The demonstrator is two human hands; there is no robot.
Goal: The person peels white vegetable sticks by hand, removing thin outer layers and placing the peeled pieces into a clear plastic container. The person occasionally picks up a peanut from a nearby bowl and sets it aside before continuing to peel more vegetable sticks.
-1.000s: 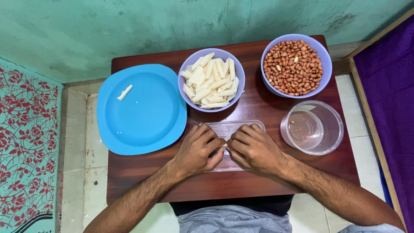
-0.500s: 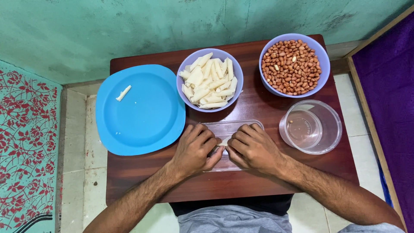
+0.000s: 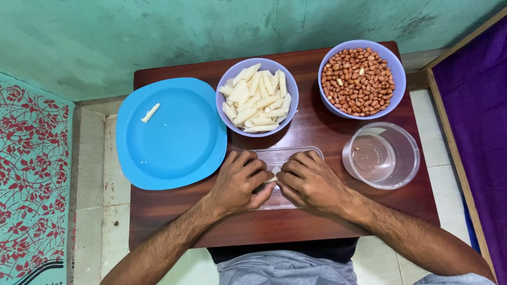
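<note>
White and small, a stick (image 3: 271, 180) sits pinched between the left hand (image 3: 240, 182) and the right hand (image 3: 308, 182), low in the middle, over a clear lid (image 3: 280, 157) on the bench (image 3: 317, 221). It looks light and snappy, so hold its ends softly. One purple bowl (image 3: 291, 89) holds more sticks, another (image 3: 397, 74) holds peanuts. The clear tub (image 3: 381, 155) looks empty. The blue plate (image 3: 169, 137) has one stick.
</note>
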